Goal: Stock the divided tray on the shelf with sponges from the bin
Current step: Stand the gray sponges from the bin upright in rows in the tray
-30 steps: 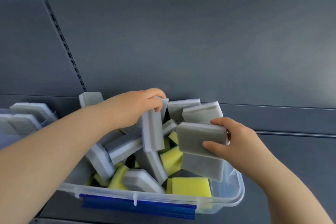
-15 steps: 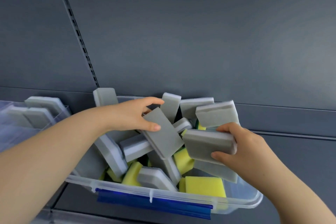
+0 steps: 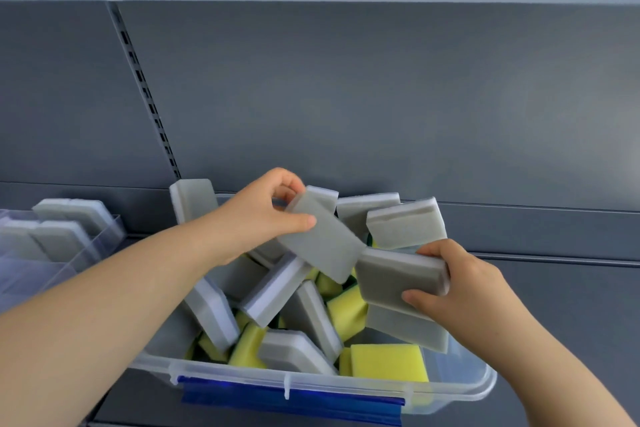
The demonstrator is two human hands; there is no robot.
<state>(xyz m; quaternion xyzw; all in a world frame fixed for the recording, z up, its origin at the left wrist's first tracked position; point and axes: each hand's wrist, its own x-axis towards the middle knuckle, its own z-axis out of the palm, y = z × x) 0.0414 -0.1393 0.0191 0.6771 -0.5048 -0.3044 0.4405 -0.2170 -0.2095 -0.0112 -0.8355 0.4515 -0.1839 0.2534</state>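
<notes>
Here, the grey sponge (image 3: 322,239) in the left hand (image 3: 256,218) is lifted clear of the heap and tilted, its broad face toward the camera. The grip is closed on it, thumb on the near face and fingers curled over the far top corner. At four o'clock from it, nearly touching, a second grey sponge (image 3: 394,276) sits in the right hand (image 3: 464,291), whose grip is closed round its right end, thumb below and fingers over the top. Whether this one rests on the sponge beneath cannot be told.

Both are over the bin (image 3: 311,381), a clear tub with a blue latch (image 3: 291,399) at six o'clock on its near rim. It holds a loose jumble of grey-and-white sponges (image 3: 277,291), several on edge, with yellow sponges (image 3: 388,362) among them. The lower layers are hidden, and the left forearm covers the bin's nine o'clock side.

The divided tray (image 3: 100,239) stands at nine o'clock of the bin on the shelf (image 3: 554,305), cut off by the frame edge. Its clear walls are hard to trace. Upright grey tray sponges (image 3: 55,239) fill its far part, but the number of compartments cannot be made out.

At twelve o'clock rises a dark back panel (image 3: 346,97) with a slotted upright (image 3: 145,94).
</notes>
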